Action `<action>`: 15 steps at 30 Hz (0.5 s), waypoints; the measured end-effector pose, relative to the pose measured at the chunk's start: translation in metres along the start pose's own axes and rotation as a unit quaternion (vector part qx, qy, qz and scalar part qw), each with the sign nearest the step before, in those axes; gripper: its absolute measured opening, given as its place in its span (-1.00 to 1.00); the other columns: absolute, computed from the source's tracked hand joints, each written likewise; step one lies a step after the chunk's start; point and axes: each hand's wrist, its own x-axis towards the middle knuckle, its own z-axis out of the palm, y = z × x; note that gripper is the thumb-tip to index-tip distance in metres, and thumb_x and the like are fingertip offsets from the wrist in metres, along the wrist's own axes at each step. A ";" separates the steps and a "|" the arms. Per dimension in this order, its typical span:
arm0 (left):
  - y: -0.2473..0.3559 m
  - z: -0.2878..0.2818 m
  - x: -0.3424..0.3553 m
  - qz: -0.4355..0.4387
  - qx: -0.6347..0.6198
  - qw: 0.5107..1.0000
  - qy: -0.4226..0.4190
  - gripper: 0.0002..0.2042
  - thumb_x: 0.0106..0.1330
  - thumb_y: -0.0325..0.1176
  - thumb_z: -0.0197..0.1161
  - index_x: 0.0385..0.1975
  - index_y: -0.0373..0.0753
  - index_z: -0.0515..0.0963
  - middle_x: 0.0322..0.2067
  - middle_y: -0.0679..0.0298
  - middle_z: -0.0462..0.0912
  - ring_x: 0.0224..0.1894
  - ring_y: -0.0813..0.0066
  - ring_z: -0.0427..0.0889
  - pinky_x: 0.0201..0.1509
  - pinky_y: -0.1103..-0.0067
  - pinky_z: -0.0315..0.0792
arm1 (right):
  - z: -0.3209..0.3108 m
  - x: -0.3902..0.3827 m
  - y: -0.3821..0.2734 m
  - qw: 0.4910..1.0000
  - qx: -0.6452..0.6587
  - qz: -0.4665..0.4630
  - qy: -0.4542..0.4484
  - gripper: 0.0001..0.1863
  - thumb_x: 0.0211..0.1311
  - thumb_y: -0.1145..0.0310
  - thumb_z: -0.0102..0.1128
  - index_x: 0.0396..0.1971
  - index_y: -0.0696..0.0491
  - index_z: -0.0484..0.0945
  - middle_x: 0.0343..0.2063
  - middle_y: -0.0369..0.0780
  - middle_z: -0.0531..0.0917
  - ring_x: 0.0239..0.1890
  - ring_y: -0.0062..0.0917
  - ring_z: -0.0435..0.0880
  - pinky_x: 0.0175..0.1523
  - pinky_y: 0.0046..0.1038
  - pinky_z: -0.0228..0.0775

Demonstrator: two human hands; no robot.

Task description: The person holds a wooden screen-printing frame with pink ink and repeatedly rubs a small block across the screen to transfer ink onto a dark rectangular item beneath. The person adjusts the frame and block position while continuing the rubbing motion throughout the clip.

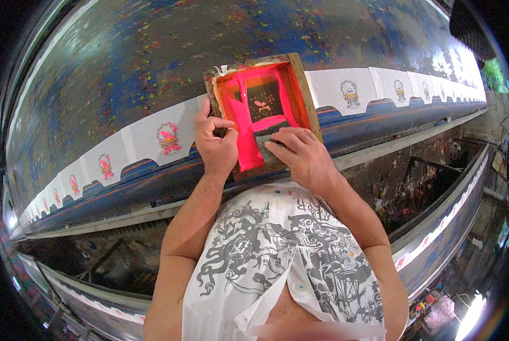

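A wooden screen frame [305,94] with bright pink ink inside lies over a row of white fabric pieces [337,77] on a long table. My left hand [217,145] grips the frame's left side, its index finger raised along the outer edge. My right hand [305,156] is closed on a dark squeegee [268,142] in the lower part of the screen, pressed into the pink ink. The fabric pieces left of the frame carry pink-marked emblems [168,137]; those to the right show grey emblems with yellow details [350,94]. The cloth directly beneath the frame is hidden.
The paint-speckled table top [152,51] stretches across the view, its front rail [357,161] just beyond my body. Behind and beside me are a dark grimy recess [413,187] and another long table [453,233] with white strips. A lit tube lamp [470,315] shows at lower right.
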 end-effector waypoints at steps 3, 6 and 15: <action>0.001 -0.002 0.000 0.010 0.000 1.000 -0.004 -0.78 0.22 -0.67 0.47 -0.18 -0.22 0.76 0.59 -0.32 0.51 0.62 -0.12 0.55 0.67 0.17 0.39 | 0.003 0.022 0.015 1.000 -0.020 -0.012 0.017 -0.46 0.24 0.48 0.36 0.27 0.01 0.78 0.20 -0.16 0.72 0.33 -0.12 0.72 0.47 -0.03 0.57; 0.004 -0.008 -0.004 -0.002 -0.004 1.000 -0.011 -0.72 0.29 -0.66 0.48 -0.02 -0.26 0.76 0.59 -0.26 0.53 0.61 -0.10 0.58 0.68 0.17 0.41 | 0.002 0.055 0.035 1.000 -0.016 -0.013 0.022 -0.47 0.26 0.52 0.35 0.27 0.03 0.77 0.19 -0.12 0.76 0.31 -0.08 0.73 0.47 -0.03 0.57; 0.007 -0.014 -0.020 -0.031 -0.058 0.998 -0.013 -0.72 0.40 -0.65 0.50 0.07 -0.28 0.77 0.57 -0.15 0.58 0.59 -0.04 0.60 0.68 0.19 0.42 | -0.012 0.131 0.074 0.998 -0.036 -0.042 0.042 -0.45 0.27 0.65 0.27 0.26 0.04 0.80 0.16 -0.03 0.83 0.32 0.02 0.75 0.47 -0.05 0.58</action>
